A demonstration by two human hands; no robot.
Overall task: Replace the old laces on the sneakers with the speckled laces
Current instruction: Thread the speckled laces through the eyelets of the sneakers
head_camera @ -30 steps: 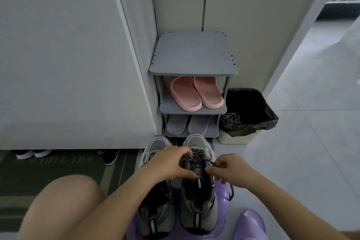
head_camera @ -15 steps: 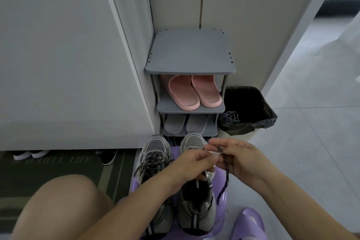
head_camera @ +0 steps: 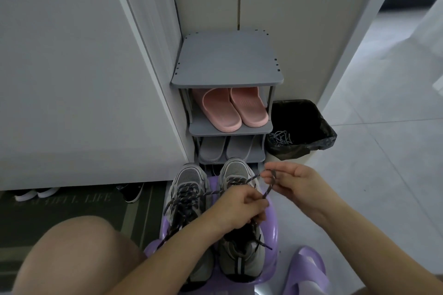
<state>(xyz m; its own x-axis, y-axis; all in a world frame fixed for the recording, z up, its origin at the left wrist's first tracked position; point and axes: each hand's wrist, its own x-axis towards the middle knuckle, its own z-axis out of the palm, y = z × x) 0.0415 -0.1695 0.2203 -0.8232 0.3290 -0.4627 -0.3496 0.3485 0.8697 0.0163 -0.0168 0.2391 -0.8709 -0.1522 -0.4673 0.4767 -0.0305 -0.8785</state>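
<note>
Space is tight: the grey shoe rack point(head_camera: 226, 62) stands just beyond the toes, with a black-lined bin point(head_camera: 297, 151) beside it that holds the old laces point(head_camera: 280, 137). A shoe knocked forward would probably fetch up against one or the other. Both sneakers stand side by side on a small purple stool point(head_camera: 272, 223), and that narrow perch looks like the real hazard, since a hard sideways tug could drag one over the rim. The left sneaker point(head_camera: 189, 175) already appears threaded with dark speckled lacing, so the right sneaker point(head_camera: 236, 170) seems to be the one in work. The left hand point(head_camera: 239, 206) sits over its tongue, fingers curled and pinching the speckled lace point(head_camera: 268, 190) close to the eyelets. The right hand point(head_camera: 297, 182) is raised just beside the toe, thumb and forefinger nipping a bend of the same lace, the other fingers loosely out. Uneven pulling here could leave one side short or draw the lace back out of an eyelet. A twist might also set in. A free end point(head_camera: 266, 245) trails by the heel, where it could snag.
</note>
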